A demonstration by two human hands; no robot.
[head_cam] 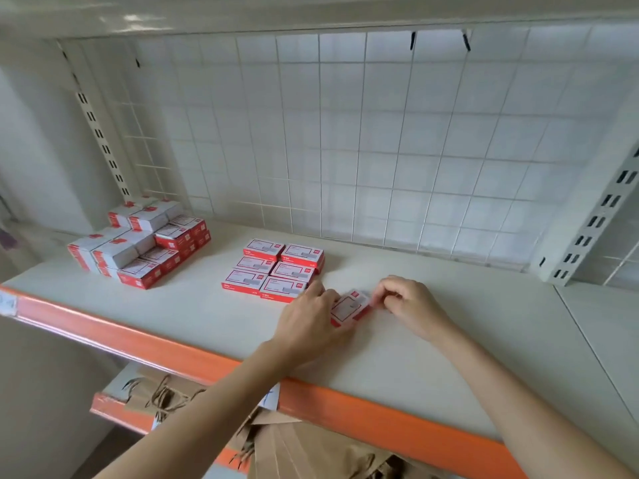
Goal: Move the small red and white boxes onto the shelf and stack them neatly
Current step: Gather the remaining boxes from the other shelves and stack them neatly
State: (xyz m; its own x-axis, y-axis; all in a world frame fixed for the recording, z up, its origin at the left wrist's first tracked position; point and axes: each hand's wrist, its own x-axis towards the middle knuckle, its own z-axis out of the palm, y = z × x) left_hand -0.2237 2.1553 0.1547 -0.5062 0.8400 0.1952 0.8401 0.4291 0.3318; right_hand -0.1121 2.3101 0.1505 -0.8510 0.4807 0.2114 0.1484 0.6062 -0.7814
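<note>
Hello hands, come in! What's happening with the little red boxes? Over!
Left hand and right hand both holding one small box on the shelf. Beside the flat group of boxes. Nothing in the way.

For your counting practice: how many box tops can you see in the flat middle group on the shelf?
6, in the middle group: two columns of three, running back toward the wire grid. The left hand overlaps the front right one; lower layers may be hidden.

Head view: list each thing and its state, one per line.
Loose box: flat on the shelf, held between both hands.
Left hand: fingers on the box's left side.
Right hand: curled, pinching the box's right end.
Block of six: lying flat, two by three.
Left pile: stacked, uneven.
Shelf: holds all the boxes.
</note>
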